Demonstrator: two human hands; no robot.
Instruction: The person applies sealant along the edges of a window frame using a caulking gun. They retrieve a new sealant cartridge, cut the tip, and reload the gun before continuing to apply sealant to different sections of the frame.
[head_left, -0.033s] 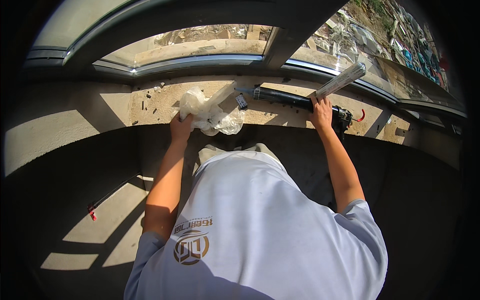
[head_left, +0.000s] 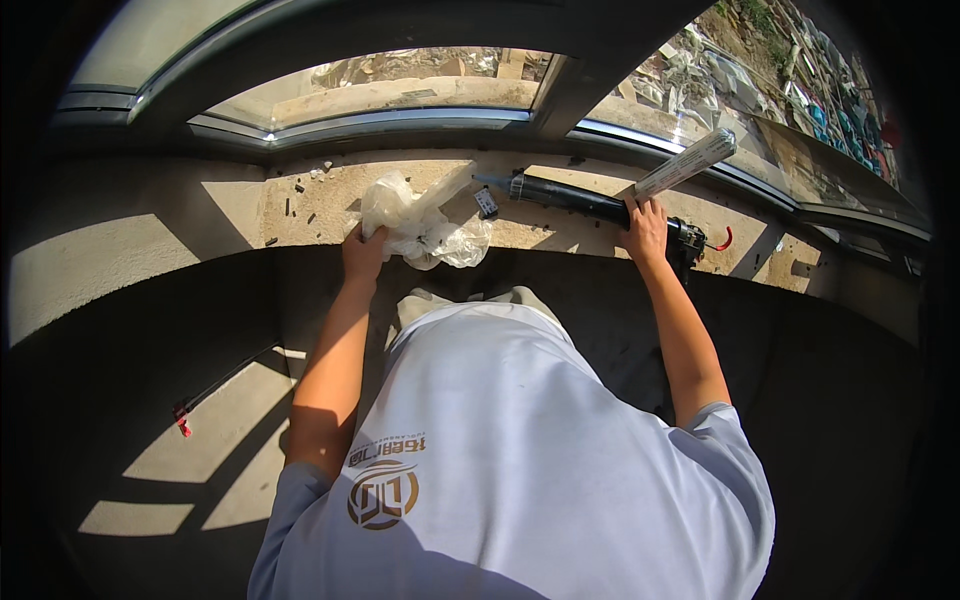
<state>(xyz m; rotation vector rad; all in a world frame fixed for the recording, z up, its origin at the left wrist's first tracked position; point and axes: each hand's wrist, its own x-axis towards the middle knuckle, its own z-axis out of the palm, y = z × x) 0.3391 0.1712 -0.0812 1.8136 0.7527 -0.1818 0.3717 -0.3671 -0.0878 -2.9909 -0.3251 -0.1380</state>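
Sunlit concrete windowsill point(head_left: 300, 205), left hand point(head_left: 362, 252) on plastic bag point(head_left: 425, 225), right hand point(head_left: 645, 230) on caulking gun point(head_left: 590, 205)

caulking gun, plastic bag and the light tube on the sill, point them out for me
caulking gun point(head_left: 570, 199), head view, middle of its black barrel
plastic bag point(head_left: 425, 225), head view, crumpled middle, right of the left hand point(head_left: 363, 250)
light tube point(head_left: 688, 162), head view, middle of its length, above the right hand point(head_left: 645, 228)
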